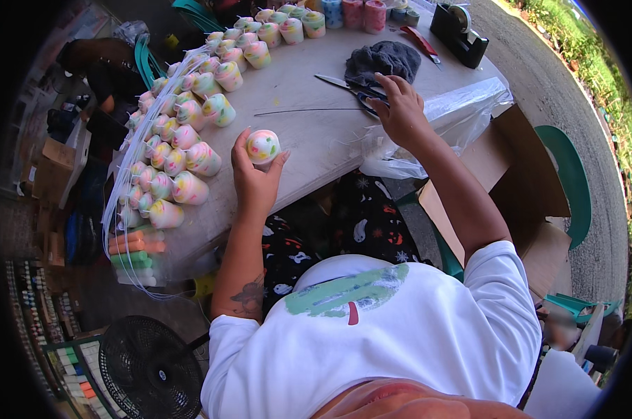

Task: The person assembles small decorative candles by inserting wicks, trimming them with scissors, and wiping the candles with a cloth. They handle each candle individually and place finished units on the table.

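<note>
One white shirt (pixel 400 339) with a green and red print is nearest the view, with dark patterned trousers (pixel 375 223) beyond it. The left hand (pixel 254 174) holds one candle-like piece (pixel 263 146) at the near side of the bench (pixel 295 80); its fingers are closed around the piece, the thumb on the opposite side. Condition of the piece: rounded end toward the view, pale white ground, irregular patches of pink, yellow and green; its lower part is largely hidden. To its left, rows of similar cup-shaped pieces (pixel 202 159) are ranked close together, marbled in like colours, white strands (pixel 137 133) running along their outer side. To the right, a clear plastic bag (pixel 462 105) lies on the bench edge, near an open cardboard box (pixel 532 174). The right hand (pixel 403 115) is at the handle end of scissors (pixel 333 81); its fingers are spread, and contact with the handles cannot be determined. A thin dark rod (pixel 295 111) lies on the bench between the hands. Just beyond the right hand sits a crumpled dark grey cloth (pixel 382 61); farther off, a red cutter (pixel 418 40), a black tape dispenser (pixel 462 42) and pink cylinders (pixel 374 17)
</note>
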Action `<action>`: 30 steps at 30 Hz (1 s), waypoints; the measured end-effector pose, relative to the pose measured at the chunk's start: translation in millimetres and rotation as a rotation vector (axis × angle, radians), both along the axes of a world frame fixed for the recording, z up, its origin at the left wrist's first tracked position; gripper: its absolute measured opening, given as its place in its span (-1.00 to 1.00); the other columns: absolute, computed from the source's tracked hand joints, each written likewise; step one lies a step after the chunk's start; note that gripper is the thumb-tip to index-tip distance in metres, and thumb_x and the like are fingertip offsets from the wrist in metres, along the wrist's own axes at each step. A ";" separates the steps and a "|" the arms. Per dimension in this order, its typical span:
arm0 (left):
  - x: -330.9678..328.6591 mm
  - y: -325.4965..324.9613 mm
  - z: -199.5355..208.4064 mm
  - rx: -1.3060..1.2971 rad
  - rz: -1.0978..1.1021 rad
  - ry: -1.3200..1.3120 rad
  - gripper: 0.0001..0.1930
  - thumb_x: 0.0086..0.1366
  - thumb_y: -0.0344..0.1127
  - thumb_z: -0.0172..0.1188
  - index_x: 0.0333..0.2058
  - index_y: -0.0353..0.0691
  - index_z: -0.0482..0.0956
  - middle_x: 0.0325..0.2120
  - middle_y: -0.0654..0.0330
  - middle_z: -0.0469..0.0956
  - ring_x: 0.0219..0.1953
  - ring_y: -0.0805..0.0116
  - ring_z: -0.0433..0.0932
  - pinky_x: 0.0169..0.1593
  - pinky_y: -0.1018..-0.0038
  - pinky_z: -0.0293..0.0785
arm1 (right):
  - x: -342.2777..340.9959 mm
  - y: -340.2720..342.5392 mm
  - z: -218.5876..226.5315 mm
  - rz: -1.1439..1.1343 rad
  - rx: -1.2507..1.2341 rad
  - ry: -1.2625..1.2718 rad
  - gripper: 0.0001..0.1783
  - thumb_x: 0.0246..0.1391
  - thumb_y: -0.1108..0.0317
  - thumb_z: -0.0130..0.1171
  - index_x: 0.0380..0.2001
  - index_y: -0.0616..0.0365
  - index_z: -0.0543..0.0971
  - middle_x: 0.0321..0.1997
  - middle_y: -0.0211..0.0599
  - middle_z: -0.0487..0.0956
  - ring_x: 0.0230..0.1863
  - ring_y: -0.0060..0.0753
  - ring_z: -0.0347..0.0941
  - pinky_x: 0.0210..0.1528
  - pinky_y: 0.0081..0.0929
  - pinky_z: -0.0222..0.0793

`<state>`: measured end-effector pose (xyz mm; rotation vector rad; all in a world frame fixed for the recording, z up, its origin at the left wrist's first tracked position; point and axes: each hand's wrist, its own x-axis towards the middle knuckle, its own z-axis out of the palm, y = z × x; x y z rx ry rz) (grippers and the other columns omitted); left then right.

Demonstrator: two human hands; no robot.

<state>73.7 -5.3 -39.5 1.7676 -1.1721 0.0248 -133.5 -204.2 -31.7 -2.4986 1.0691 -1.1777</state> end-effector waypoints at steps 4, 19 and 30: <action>-13.0 21.7 35.4 -0.022 0.048 -0.414 -0.44 0.08 -0.32 0.36 0.01 -0.30 0.28 0.01 -0.10 0.29 0.15 -0.08 0.26 0.17 0.09 0.24 | -16.5 60.5 63.7 0.234 -0.175 0.101 -0.62 0.06 0.46 0.12 0.00 0.07 0.43 -0.04 -0.19 0.47 0.04 -0.08 0.38 0.11 -0.23 0.20; -15.7 91.4 58.2 -0.023 -0.295 -0.078 -0.85 0.12 -0.40 0.31 -0.35 -0.26 0.54 -0.24 0.08 0.52 -0.10 0.12 0.52 -0.04 0.34 0.43 | -152.2 117.6 210.7 1.334 0.119 -0.324 -0.77 0.01 0.17 0.30 -0.23 -0.11 0.67 -0.40 -0.32 0.52 -0.53 -0.48 0.43 -0.50 -0.55 0.44; -3.2 103.7 51.3 -0.046 -0.208 -0.025 -0.86 0.13 -0.45 0.28 -0.34 -0.28 0.52 -0.20 0.05 0.51 -0.07 0.14 0.50 0.04 0.31 0.38 | -146.1 144.2 224.1 0.751 0.014 -0.268 -0.82 0.11 0.35 0.16 -0.22 0.14 0.59 -0.32 -0.36 0.54 -0.48 -0.61 0.42 -0.50 -0.68 0.29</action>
